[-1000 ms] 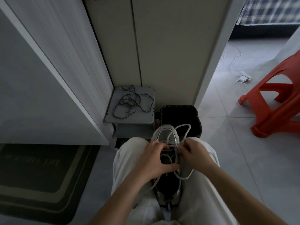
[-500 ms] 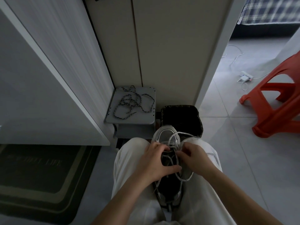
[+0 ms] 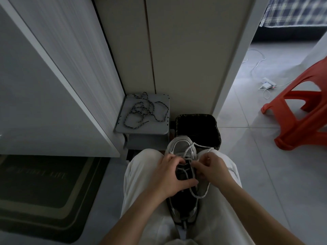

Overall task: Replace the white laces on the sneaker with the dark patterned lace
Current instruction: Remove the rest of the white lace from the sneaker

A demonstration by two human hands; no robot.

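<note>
A white and grey sneaker (image 3: 182,145) lies between my knees, toe pointing away from me. Its white lace (image 3: 196,193) is loosened and hangs in loops over the tongue and to the right. My left hand (image 3: 169,175) clasps the sneaker's left side, thumb across the opening. My right hand (image 3: 212,169) pinches a strand of the white lace near the upper eyelets. The dark patterned lace (image 3: 144,110) lies tangled on a small grey stool (image 3: 159,129) ahead, apart from both hands.
A dark bin (image 3: 198,125) stands just beyond the sneaker's toe. A red plastic stool (image 3: 300,114) is on the tiled floor at right, with a white charger and cable (image 3: 267,84) behind it. A dark doormat (image 3: 40,188) lies at left, under a white cabinet door.
The large raised loop of white lace above the toe has been drawn down and is smaller. My right hand has shifted slightly toward the eyelets; my left hand stays on the sneaker.
</note>
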